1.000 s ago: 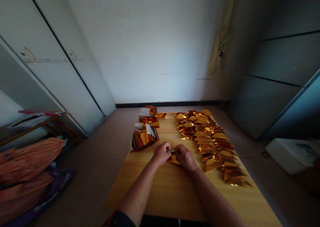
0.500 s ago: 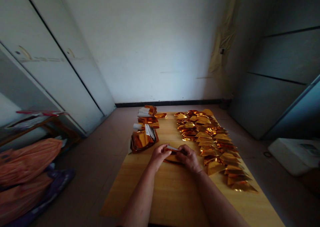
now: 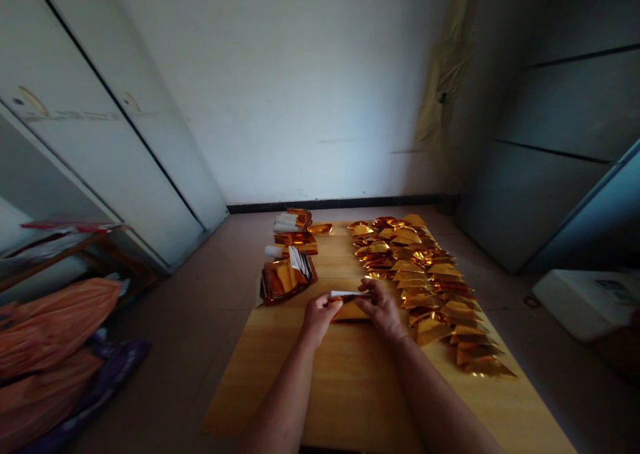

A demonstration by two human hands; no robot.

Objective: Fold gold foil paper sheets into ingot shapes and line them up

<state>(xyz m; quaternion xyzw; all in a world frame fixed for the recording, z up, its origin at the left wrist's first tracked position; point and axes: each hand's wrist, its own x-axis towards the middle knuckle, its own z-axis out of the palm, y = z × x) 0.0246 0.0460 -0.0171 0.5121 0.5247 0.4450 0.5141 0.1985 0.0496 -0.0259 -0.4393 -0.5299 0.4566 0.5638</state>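
Note:
My left hand (image 3: 318, 314) and my right hand (image 3: 383, 309) meet over the middle of a low wooden table (image 3: 350, 381). Between them they pinch a sheet of gold foil paper (image 3: 350, 304), its white back showing along the raised top edge. The sheet's lower part rests on the table. A row of folded gold foil pieces (image 3: 430, 287) runs along the table's right side, just beyond my right hand. Stacks of unfolded gold foil sheets (image 3: 287, 277) lie to the left of my left hand.
More foil bundles (image 3: 295, 231) sit at the table's far left end. Orange and purple bags (image 3: 55, 347) lie on the floor at left, below a cluttered shelf (image 3: 65, 237). White cabinet doors (image 3: 100, 127) stand behind it. A white box (image 3: 585, 301) sits on the floor at right.
The foil sheet has been opened wider between my hands, and its white edge now stands up. Both hands have spread slightly apart; the view has tilted a little.

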